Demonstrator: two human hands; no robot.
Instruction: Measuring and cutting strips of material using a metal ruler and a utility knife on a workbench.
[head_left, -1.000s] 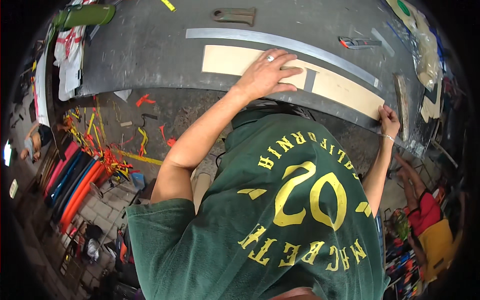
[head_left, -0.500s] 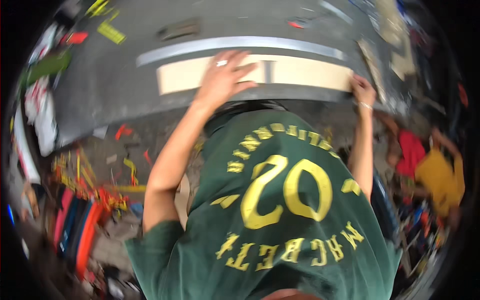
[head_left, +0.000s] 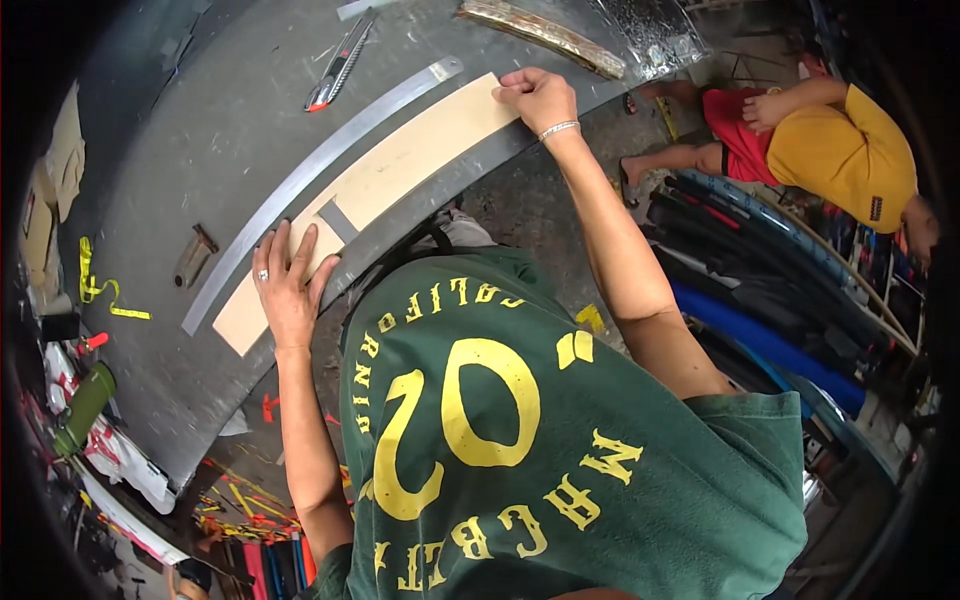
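Observation:
A long flat beige strip (head_left: 415,150) lies along the near edge of the dark worktop (head_left: 240,130). A dark gap shows across it; I cannot tell whether it is a cutout or a space between two pieces. My left hand (head_left: 288,305) lies on the strip's left part, fingers spread and palm down. At the right end my right hand (head_left: 543,103) pinches the strip's corner between thumb and fingers. Just beyond the strip, nearly parallel, is a metal ruler (head_left: 335,155). Farther back a utility knife (head_left: 342,62) rests with its red end toward me.
A small worn block-like tool (head_left: 194,256) sits left of the ruler. A tape-wrapped bar (head_left: 545,38) lies at the far right. Yellow measuring tape (head_left: 90,280) hangs about the left side. A person in a yellow shirt (head_left: 840,145) is at the right, beside fabric rolls (head_left: 770,340).
My view has turned, so the worktop now slants up to the right. My left hand has shifted to the left of the gap in the strip. The right hand stays at the right end.

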